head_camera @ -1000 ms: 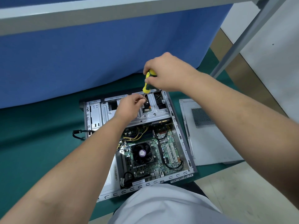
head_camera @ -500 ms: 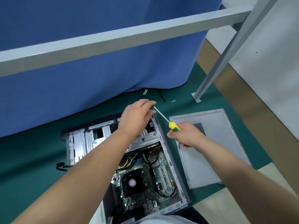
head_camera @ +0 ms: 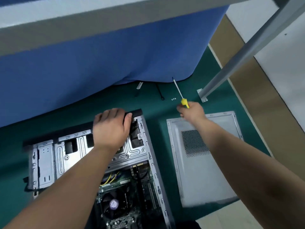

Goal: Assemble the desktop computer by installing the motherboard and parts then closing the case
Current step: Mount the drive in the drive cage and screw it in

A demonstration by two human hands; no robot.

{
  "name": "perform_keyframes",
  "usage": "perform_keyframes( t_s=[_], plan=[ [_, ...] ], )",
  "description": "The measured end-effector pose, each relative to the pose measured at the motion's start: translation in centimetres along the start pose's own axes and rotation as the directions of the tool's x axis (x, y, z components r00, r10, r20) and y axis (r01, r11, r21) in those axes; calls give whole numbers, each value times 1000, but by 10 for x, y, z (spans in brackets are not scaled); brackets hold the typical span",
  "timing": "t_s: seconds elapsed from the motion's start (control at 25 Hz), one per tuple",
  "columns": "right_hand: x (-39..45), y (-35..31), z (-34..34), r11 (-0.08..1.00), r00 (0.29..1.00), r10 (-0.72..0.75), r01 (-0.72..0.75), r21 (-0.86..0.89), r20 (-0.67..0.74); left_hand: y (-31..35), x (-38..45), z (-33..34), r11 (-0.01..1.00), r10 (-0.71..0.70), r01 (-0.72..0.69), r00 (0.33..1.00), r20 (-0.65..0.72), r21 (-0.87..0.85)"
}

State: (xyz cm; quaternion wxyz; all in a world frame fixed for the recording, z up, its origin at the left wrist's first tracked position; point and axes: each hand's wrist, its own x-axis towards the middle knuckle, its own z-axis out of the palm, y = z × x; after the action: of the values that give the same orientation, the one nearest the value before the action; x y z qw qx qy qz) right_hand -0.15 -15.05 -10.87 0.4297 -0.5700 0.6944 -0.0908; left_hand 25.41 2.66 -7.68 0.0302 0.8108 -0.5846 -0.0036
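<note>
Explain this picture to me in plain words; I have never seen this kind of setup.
The view comes from a camera worn on a person's head, looking down at their two bare hands. An open computer case lies on a green mat, with its motherboard and round cooling fan showing. The left hand rests on the case's far edge. The right hand grips a yellow-handled screwdriver, pointing away. The grey side panel lies beside the case, not yet fitted. A few small screws lie further back.

Right hand point(head_camera: 191, 111) carried the screwdriver point(head_camera: 180, 95) off the case point(head_camera: 145, 146) toward the mat.
</note>
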Motion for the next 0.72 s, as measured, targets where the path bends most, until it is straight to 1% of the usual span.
perform_keyframes(
  t_s=[0.08, 0.24, 0.48, 0.56, 0.72],
  plan=[
    [34, -3, 6, 994, 997, -32, 25, -103, -66, -1, 0, 5, 1000, -2, 3, 999, -40, 18],
    [72, 2, 21, 974, 989, -132, 117, -196, -62, -3, -1, 14, 1000, -3, 6, 992, -123, 20],
    [87, 16, 33, 946, 969, -212, 172, -276, -124, -3, -2, 17, 1000, -7, 8, 984, -181, 6],
    [89, 17, 35, 938, 966, -217, 167, -302, -138, -3, -1, 18, 1000, -10, 10, 982, -189, 0],
    [88, 19, 38, 936, 959, -235, 179, -303, -158, -2, -1, 19, 1000, -3, -1, 976, -218, -19]
  ],
)
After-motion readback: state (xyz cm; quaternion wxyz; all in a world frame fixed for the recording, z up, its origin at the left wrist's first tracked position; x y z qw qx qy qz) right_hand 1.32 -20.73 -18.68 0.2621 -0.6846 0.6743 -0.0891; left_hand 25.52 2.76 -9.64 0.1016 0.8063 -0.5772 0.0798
